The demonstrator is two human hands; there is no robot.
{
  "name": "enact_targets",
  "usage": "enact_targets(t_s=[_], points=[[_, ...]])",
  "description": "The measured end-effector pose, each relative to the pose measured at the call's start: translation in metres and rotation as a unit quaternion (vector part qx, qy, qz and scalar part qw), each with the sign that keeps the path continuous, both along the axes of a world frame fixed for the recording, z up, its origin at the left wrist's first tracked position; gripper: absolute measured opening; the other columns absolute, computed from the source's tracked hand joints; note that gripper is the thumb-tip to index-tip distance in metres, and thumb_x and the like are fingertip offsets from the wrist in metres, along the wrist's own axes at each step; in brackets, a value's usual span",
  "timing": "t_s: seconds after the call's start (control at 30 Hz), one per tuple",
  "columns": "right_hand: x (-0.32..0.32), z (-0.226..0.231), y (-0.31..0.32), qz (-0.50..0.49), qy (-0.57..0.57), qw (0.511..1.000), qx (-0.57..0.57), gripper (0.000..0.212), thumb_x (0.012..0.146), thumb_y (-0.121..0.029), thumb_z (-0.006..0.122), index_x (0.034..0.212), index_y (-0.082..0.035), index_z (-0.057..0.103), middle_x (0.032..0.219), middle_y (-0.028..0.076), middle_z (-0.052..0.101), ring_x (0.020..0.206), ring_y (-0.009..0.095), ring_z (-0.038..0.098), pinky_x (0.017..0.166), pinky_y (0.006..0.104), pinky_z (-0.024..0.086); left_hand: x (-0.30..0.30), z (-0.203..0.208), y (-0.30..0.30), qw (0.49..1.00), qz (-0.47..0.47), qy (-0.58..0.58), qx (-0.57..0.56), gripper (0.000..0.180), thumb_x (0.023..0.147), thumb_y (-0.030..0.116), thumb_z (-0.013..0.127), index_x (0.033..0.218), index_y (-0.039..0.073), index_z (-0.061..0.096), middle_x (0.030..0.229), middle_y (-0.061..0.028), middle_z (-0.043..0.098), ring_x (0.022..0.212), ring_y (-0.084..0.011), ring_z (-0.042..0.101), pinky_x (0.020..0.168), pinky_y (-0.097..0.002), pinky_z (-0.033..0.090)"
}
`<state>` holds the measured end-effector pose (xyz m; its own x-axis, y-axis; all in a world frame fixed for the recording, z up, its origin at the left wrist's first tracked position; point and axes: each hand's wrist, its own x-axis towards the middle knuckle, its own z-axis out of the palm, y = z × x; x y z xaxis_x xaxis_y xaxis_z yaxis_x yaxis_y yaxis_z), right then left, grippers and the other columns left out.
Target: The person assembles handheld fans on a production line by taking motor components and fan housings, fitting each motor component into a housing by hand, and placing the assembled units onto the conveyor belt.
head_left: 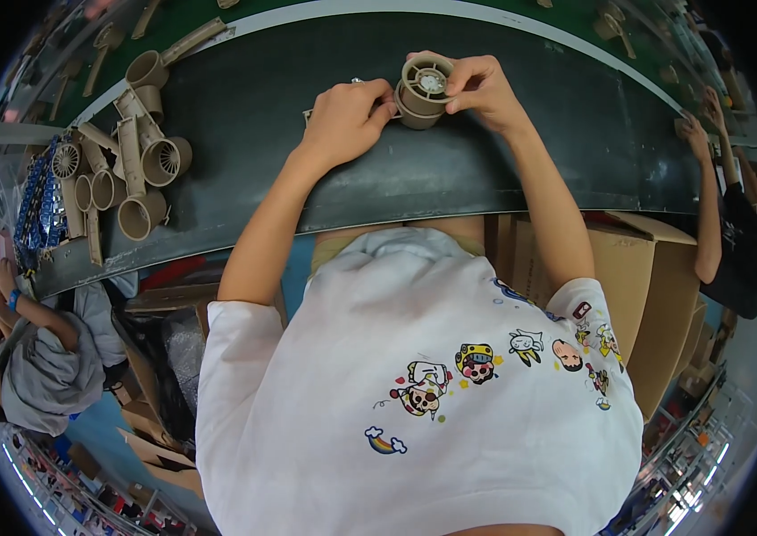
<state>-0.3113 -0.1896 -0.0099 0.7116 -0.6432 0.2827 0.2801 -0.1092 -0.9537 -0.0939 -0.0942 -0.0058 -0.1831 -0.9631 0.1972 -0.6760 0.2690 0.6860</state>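
Observation:
A beige round plastic housing (pixel 421 89) with a ribbed grille face and a pale hub sits on the dark belt (pixel 485 152) straight ahead of me. My right hand (pixel 478 82) grips its right rim with fingertips over the top. My left hand (pixel 347 116) presses against its left side, fingers curled, with a small flat beige piece partly hidden under it. Both forearms reach up from my white printed shirt.
A heap of beige tubular housings and handle parts (pixel 133 165) lies on the belt's left end, beside a blue pack (pixel 39 201). Another person's arm (pixel 709 188) reaches onto the belt at right; a seated person (pixel 39 357) is at left. Cardboard boxes (pixel 655 286) stand below the belt.

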Motion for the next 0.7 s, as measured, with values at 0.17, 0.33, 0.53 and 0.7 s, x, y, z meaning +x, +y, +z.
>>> enact_targets(t_s=[0.17,0.33,0.53,0.7], points=[[-0.003,0.005,0.007,-0.022,0.035,0.998,0.040,0.018,0.063,0.009,0.079,0.075,-0.001,0.069,0.091,0.010,0.070,0.110,0.026,0.062,0.107,0.0360,0.039,0.001,-0.003,0.000,1.000,-0.001,-0.019,-0.018,0.015,0.085,0.020,0.058,0.087,0.007,0.063,0.077,-0.0145,0.066,0.077,-0.0357,0.064,0.068,-0.0458,0.049],[-0.002,0.006,0.019,-0.055,0.066,0.995,-0.046,0.017,0.064,0.008,0.079,0.076,0.000,0.071,0.086,0.009,0.071,0.106,0.025,0.064,0.113,0.0383,0.033,0.002,-0.006,-0.001,0.999,-0.012,-0.026,-0.027,0.014,0.084,0.019,0.058,0.086,0.006,0.063,0.077,-0.0146,0.066,0.075,-0.0359,0.063,0.067,-0.0454,0.049],[-0.005,0.000,0.017,-0.045,0.088,0.991,-0.089,0.015,0.065,0.005,0.080,0.077,0.000,0.073,0.092,0.013,0.072,0.114,0.026,0.061,0.113,0.0393,0.033,0.010,-0.008,0.002,0.997,-0.013,0.026,-0.069,0.013,0.083,0.018,0.059,0.083,0.005,0.060,0.072,-0.0135,0.062,0.069,-0.0330,0.062,0.062,-0.0400,0.047],[-0.002,-0.007,0.015,0.000,0.077,0.994,-0.076,0.006,0.072,0.001,0.077,0.077,0.000,0.073,0.105,0.018,0.070,0.131,0.031,0.048,0.098,0.0363,0.043,0.030,0.004,0.002,0.991,0.006,-0.119,-0.055,0.015,0.084,0.020,0.058,0.084,0.006,0.060,0.071,-0.0114,0.062,0.065,-0.0306,0.061,0.059,-0.0386,0.046]])
